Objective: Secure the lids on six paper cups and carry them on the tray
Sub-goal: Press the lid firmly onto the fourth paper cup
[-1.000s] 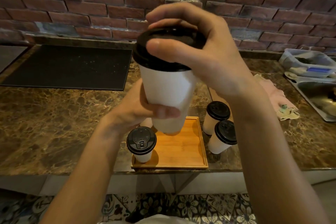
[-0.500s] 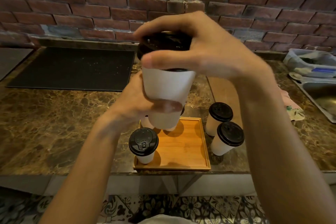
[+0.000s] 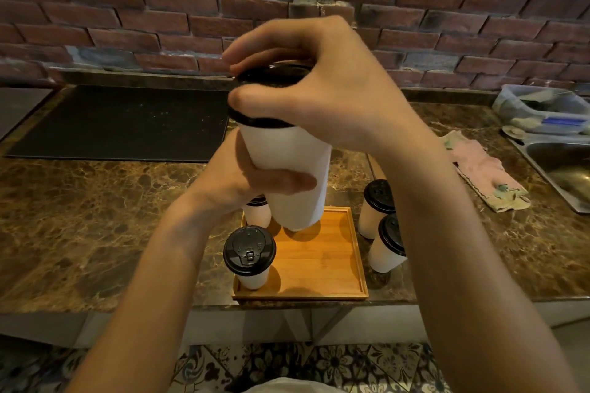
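Observation:
A white paper cup [image 3: 287,153] is held up in front of me, above the counter. My left hand [image 3: 242,175] grips its body from the left, thumb across the front. My right hand [image 3: 319,89] curls over its black lid [image 3: 271,76], thumb on the near rim. Below, a square wooden tray [image 3: 319,258] lies on the counter. One lidded cup [image 3: 250,257] stands at the tray's near left corner, and another [image 3: 257,212] behind it is partly hidden by my left hand. Two lidded cups [image 3: 378,204] [image 3: 388,249] stand on the counter just right of the tray.
The brown marble counter [image 3: 95,217] runs up to a brick wall. A black mat [image 3: 121,121] lies at the back left. On the right are a pink cloth [image 3: 482,169], a steel sink [image 3: 565,166] and a plastic tub [image 3: 542,108]. Patterned floor tiles show below.
The held cup has come down and slightly away from my face. My right hand has shifted on the lid, its thumb now on the near rim. The cups below have not moved.

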A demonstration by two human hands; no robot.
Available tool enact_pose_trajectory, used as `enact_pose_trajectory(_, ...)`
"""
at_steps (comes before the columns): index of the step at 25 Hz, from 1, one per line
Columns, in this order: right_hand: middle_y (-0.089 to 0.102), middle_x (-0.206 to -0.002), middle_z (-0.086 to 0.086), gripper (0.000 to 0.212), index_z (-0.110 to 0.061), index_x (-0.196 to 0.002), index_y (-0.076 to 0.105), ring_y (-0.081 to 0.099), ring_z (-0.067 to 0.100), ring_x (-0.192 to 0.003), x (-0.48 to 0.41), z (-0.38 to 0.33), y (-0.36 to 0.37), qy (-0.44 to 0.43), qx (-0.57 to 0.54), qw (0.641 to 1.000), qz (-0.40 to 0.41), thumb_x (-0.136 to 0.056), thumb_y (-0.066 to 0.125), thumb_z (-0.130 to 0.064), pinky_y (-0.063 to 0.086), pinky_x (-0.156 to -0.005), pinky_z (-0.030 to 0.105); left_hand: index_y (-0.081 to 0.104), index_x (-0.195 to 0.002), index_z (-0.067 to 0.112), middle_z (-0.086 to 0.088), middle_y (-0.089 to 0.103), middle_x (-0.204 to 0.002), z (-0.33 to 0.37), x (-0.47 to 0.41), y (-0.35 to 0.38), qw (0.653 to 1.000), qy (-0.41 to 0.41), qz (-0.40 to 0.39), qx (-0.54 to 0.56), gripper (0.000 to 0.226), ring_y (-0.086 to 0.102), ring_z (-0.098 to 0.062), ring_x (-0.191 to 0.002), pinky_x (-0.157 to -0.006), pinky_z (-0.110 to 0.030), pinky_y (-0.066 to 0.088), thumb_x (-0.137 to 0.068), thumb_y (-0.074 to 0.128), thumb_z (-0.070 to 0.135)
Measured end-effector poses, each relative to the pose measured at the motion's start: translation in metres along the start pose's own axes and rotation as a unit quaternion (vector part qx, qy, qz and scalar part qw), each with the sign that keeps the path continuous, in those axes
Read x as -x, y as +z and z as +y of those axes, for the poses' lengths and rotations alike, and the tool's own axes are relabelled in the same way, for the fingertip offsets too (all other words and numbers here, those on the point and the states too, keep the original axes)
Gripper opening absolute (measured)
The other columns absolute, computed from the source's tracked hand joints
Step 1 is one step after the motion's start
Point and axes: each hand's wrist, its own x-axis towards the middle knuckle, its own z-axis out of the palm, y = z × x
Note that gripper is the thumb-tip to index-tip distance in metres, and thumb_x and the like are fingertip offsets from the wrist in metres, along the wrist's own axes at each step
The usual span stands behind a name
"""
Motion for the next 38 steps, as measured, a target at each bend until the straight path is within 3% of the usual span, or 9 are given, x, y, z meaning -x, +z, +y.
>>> enact_pose_trajectory(4, 0.063, -0.100, -0.021, 0.036, -0.032, -0.111, 0.065, 0.060, -0.006, -0.099, -0.004, -0.008, 0.009, 0.013, 0.054, 0.988, 0.141, -0.080, 0.069, -0.049, 0.054, -0.086, 0.018, 0.053, -0.105, 0.037, 0.032, 0.065, -0.093, -0.001, -0.005, 0.009, 0.991, 0.013, 0.128, -0.030, 0.059, 0.063, 0.008, -0.090, -0.064, -0.009, 0.051, -0.052, 0.079, 0.035)
enact_pose_trajectory(6, 0.066, -0.101, -0.019, 0.033, -0.032, -0.109, 0.065, 0.061, -0.004, -0.102, -0.006, -0.007, 0.007, 0.024, 0.027, 0.985, 0.169, -0.080, 0.070, -0.047, 0.054, -0.088, 0.023, 0.047, -0.110, 0.036, 0.035, 0.062, -0.096, -0.002, -0.006, 0.008, 0.993, 0.007, 0.113, -0.043, 0.067, 0.060, 0.011, -0.095, -0.066, -0.007, 0.051, -0.053, 0.081, 0.034)
enact_pose_trajectory(11, 0.064, -0.121, -0.010, 0.052, -0.023, -0.129, 0.057, 0.058, -0.002, -0.111, -0.007, -0.005, -0.006, 0.030, -0.004, 0.994, 0.105, -0.083, 0.072, -0.041, 0.053, -0.093, 0.023, 0.046, -0.113, 0.035, 0.032, 0.062, -0.095, -0.007, -0.003, 0.003, 0.996, -0.021, 0.078, -0.045, 0.071, 0.060, 0.008, -0.095, -0.067, -0.009, 0.051, -0.057, 0.087, 0.020)
enact_pose_trajectory(14, 0.051, -0.138, -0.010, 0.072, -0.025, -0.145, 0.039, 0.051, -0.001, -0.122, -0.001, 0.000, -0.012, 0.046, -0.026, 0.995, 0.083, -0.084, 0.068, -0.049, 0.049, -0.100, 0.023, 0.048, -0.114, 0.036, 0.025, 0.064, -0.098, -0.008, -0.001, 0.002, 0.995, -0.042, 0.083, -0.025, 0.076, 0.063, 0.002, -0.096, -0.067, -0.012, 0.053, -0.050, 0.090, 0.036)
enact_pose_trajectory(16, 0.051, -0.128, -0.020, 0.077, -0.026, -0.150, 0.030, 0.050, -0.011, -0.114, 0.006, 0.006, -0.012, 0.059, -0.084, 0.988, 0.115, -0.085, 0.062, -0.052, 0.047, -0.098, 0.014, 0.050, -0.113, 0.036, 0.020, 0.066, -0.099, -0.008, 0.001, 0.001, 0.994, -0.059, 0.089, -0.004, 0.083, 0.064, -0.002, -0.097, -0.069, -0.015, 0.053, -0.040, 0.089, 0.047)
enact_pose_trajectory(23, 0.062, -0.123, -0.022, 0.079, -0.036, -0.139, 0.046, 0.062, -0.005, -0.107, 0.045, 0.038, 0.013, 0.183, -0.216, 0.950, 0.131, -0.072, 0.042, -0.079, 0.054, -0.088, 0.025, 0.056, -0.113, 0.036, 0.007, 0.067, -0.107, -0.008, 0.004, -0.002, 0.994, -0.082, 0.064, 0.029, 0.070, 0.065, -0.014, -0.102, -0.076, -0.024, 0.055, -0.049, 0.083, 0.046)
enact_pose_trajectory(28, 0.060, -0.114, -0.021, 0.081, -0.033, -0.139, 0.040, 0.059, -0.012, -0.100, 0.057, 0.040, 0.038, 0.178, -0.188, 0.963, 0.075, -0.071, 0.059, -0.072, 0.055, -0.072, 0.013, 0.053, -0.121, 0.018, -0.003, 0.065, -0.109, -0.010, 0.003, 0.003, 0.993, -0.103, 0.063, 0.013, 0.086, 0.062, -0.024, -0.107, -0.083, -0.036, 0.055, -0.047, 0.086, 0.048)
enact_pose_trajectory(36, 0.049, -0.118, -0.009, 0.076, -0.030, -0.133, 0.026, 0.056, 0.007, -0.106, 0.056, 0.031, 0.057, 0.194, -0.125, 0.962, 0.144, -0.076, 0.070, -0.055, 0.059, -0.082, 0.032, 0.059, -0.115, 0.010, -0.016, 0.065, -0.110, -0.015, 0.002, 0.016, 0.991, -0.099, 0.085, -0.016, 0.045, 0.064, -0.028, -0.104, -0.088, -0.047, 0.054, -0.072, 0.068, 0.017)
enact_pose_trajectory(38, 0.048, -0.116, -0.011, 0.076, -0.031, -0.131, 0.026, 0.055, 0.006, -0.107, 0.055, 0.031, 0.056, 0.194, -0.119, 0.963, 0.144, -0.075, 0.070, -0.057, 0.059, -0.083, 0.031, 0.067, -0.104, 0.024, -0.008, 0.069, -0.102, -0.013, 0.001, 0.018, 0.992, -0.091, 0.088, -0.027, 0.030, 0.067, -0.022, -0.097, -0.083, -0.041, 0.057, -0.075, 0.064, 0.018)
